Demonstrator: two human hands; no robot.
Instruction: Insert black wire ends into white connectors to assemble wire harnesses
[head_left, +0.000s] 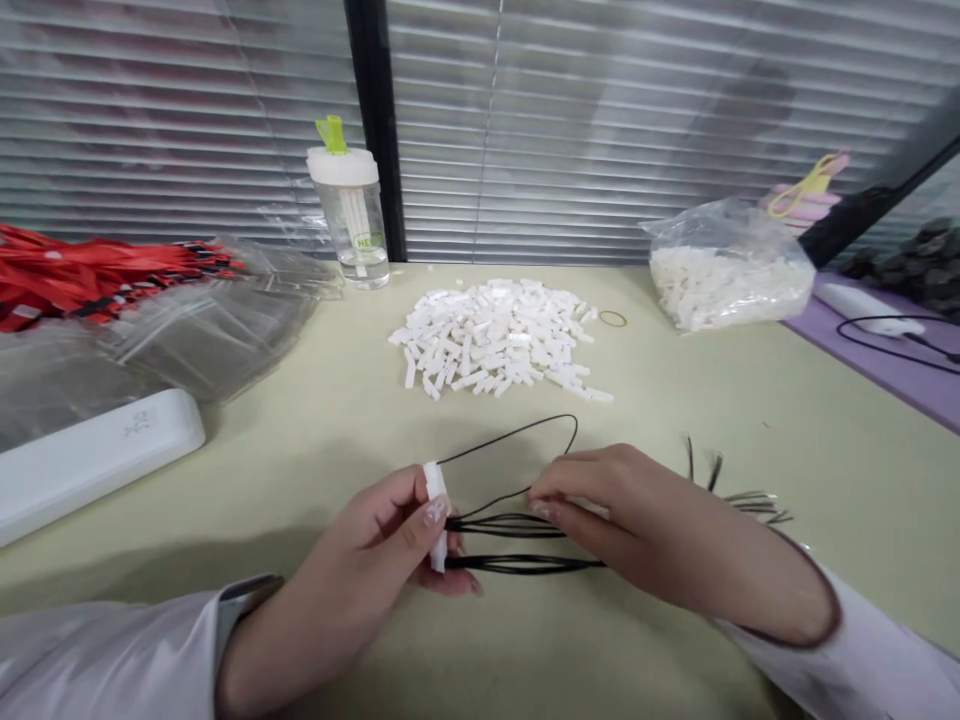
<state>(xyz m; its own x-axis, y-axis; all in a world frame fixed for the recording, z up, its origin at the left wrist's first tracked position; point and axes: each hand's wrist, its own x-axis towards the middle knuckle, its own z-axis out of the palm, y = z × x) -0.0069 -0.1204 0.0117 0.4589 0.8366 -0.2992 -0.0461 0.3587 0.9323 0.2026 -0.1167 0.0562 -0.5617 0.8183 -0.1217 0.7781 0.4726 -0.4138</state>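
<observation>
My left hand [375, 560] is closed on a small white plastic connector [436, 490], held upright between thumb and fingers. Several thin black wires [510, 525] run from the connector to the right, and one loops up over the table. My right hand [645, 530] pinches one of these wires close to the connector, fingers pressed together. The far ends of the wires [750, 500] fan out on the table beyond my right wrist. Behind my hands lies a heap of white connectors [499, 335].
A clear bag of white connectors [720, 270] sits at the back right, a rubber band [613, 318] beside the heap. A clear bottle [352, 215] stands at the back. Red lanyards [90, 275], clear sleeves [202, 330] and a white case [90, 455] lie left.
</observation>
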